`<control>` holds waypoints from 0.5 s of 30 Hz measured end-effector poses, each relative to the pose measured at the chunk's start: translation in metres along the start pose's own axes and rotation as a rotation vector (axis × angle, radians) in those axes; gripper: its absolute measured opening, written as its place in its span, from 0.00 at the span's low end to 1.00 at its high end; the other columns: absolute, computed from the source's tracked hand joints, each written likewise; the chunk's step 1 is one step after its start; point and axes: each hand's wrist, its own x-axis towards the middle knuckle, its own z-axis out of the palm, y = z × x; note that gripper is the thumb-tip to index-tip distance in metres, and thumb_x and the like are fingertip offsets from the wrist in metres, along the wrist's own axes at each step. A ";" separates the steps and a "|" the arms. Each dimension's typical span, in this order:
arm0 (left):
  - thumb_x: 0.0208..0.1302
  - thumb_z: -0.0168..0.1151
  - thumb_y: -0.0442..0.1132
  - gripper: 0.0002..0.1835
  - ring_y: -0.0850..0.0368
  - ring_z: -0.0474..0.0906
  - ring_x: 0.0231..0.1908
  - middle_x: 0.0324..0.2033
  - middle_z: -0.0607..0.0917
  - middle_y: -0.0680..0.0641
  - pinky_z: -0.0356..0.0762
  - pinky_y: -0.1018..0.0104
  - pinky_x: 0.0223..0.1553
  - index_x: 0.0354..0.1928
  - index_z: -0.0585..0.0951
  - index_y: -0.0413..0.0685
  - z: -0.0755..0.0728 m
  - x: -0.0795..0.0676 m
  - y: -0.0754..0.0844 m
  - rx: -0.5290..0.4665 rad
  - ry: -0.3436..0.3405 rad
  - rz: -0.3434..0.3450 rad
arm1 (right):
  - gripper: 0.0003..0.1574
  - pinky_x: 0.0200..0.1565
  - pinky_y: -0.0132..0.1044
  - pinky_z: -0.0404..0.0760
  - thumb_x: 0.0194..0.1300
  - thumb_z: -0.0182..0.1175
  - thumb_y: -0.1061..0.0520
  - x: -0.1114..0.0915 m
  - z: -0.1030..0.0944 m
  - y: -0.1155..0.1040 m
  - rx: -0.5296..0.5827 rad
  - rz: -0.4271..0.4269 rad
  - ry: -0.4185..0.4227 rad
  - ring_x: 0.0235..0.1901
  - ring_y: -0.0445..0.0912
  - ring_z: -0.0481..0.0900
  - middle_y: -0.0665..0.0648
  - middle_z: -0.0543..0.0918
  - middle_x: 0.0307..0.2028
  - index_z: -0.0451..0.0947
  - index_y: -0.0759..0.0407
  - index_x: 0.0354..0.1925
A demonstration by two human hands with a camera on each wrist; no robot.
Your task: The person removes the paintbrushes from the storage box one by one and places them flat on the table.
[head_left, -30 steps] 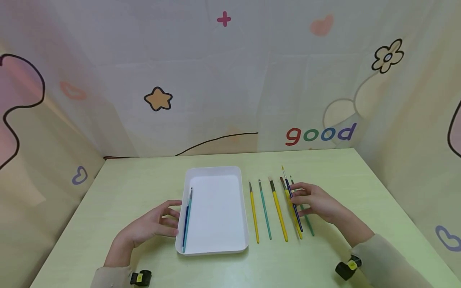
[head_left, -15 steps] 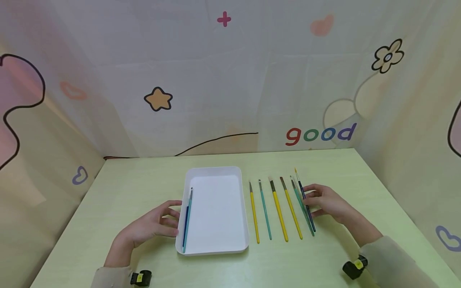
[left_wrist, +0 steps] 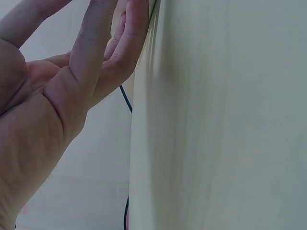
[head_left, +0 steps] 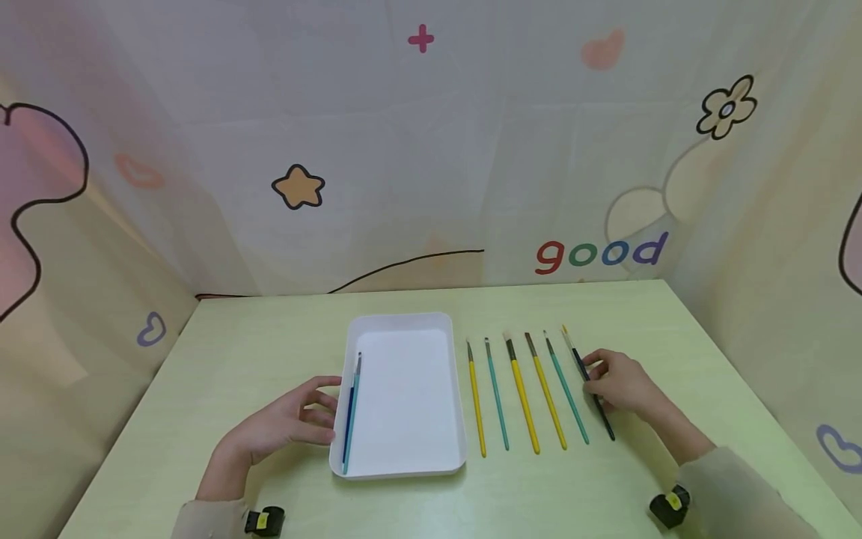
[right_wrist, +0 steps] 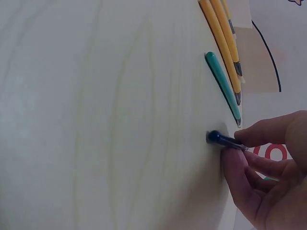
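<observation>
My right hand (head_left: 622, 385) pinches a dark-handled paintbrush (head_left: 601, 412) between thumb and fingers, at the right end of a row of paintbrushes. In the right wrist view, the brush's dark blue handle end (right_wrist: 220, 138) points toward the camera, close over the table. Left of it lies a green paintbrush (head_left: 569, 397). My left hand (head_left: 286, 415) has loosely bent fingers at the left rim of a white tray (head_left: 407, 389). Two paintbrushes, one light blue (head_left: 353, 415) and one dark blue (head_left: 347, 423), lie side by side along the tray's left wall.
Between tray and right hand lie a thin yellow brush (head_left: 476, 404), a teal brush (head_left: 497, 397), a thick yellow brush (head_left: 522, 400) and another yellow brush (head_left: 551, 404), roughly parallel. A printed curtain (head_left: 377, 150) hangs behind the pale table (head_left: 269, 337).
My right hand has carried the dark blue paintbrush rightward, from over a yellow brush, past the green one, to the row's right end. My left hand has stayed at the tray.
</observation>
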 end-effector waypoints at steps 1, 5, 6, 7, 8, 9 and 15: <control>0.62 0.73 0.33 0.46 0.41 0.80 0.54 0.57 0.74 0.34 0.77 0.55 0.54 0.78 0.58 0.44 0.000 0.000 0.000 0.000 -0.001 0.002 | 0.26 0.27 0.42 0.82 0.65 0.64 0.66 -0.001 0.000 0.000 -0.007 -0.015 0.009 0.25 0.48 0.75 0.62 0.77 0.38 0.70 0.75 0.58; 0.62 0.73 0.32 0.46 0.41 0.80 0.54 0.57 0.74 0.34 0.77 0.55 0.54 0.78 0.58 0.44 0.000 0.000 0.000 -0.004 -0.001 0.005 | 0.24 0.25 0.41 0.79 0.63 0.63 0.67 -0.002 0.002 0.001 -0.051 -0.073 0.052 0.23 0.47 0.74 0.61 0.77 0.34 0.72 0.76 0.55; 0.62 0.73 0.32 0.46 0.41 0.80 0.54 0.57 0.74 0.34 0.77 0.55 0.54 0.78 0.58 0.44 0.000 0.000 -0.001 -0.003 -0.002 0.006 | 0.23 0.24 0.41 0.78 0.62 0.64 0.67 -0.002 0.003 0.002 -0.063 -0.080 0.060 0.23 0.47 0.74 0.60 0.77 0.34 0.72 0.76 0.54; 0.62 0.73 0.32 0.46 0.41 0.80 0.54 0.57 0.74 0.34 0.77 0.55 0.54 0.78 0.58 0.44 0.000 0.000 -0.001 -0.002 -0.003 0.006 | 0.23 0.24 0.41 0.78 0.62 0.64 0.67 -0.002 0.003 0.002 -0.075 -0.086 0.066 0.24 0.47 0.74 0.60 0.77 0.34 0.72 0.76 0.54; 0.62 0.73 0.32 0.46 0.41 0.80 0.54 0.57 0.74 0.34 0.77 0.55 0.55 0.78 0.58 0.44 0.000 0.000 -0.001 -0.002 -0.004 0.007 | 0.23 0.25 0.41 0.77 0.62 0.64 0.68 -0.002 0.003 0.003 -0.087 -0.089 0.071 0.24 0.47 0.74 0.59 0.77 0.33 0.73 0.76 0.54; 0.62 0.73 0.32 0.46 0.41 0.80 0.54 0.57 0.74 0.34 0.77 0.55 0.55 0.78 0.58 0.44 0.000 0.000 -0.001 -0.001 -0.005 0.008 | 0.22 0.25 0.41 0.77 0.62 0.64 0.67 -0.001 0.004 0.004 -0.098 -0.093 0.075 0.24 0.47 0.74 0.59 0.77 0.33 0.73 0.76 0.53; 0.62 0.73 0.32 0.46 0.41 0.80 0.54 0.57 0.74 0.34 0.77 0.54 0.54 0.78 0.58 0.44 0.001 0.000 -0.001 0.002 -0.003 0.009 | 0.23 0.25 0.41 0.77 0.62 0.65 0.67 -0.002 0.005 0.003 -0.134 -0.095 0.088 0.25 0.47 0.74 0.60 0.77 0.33 0.72 0.76 0.53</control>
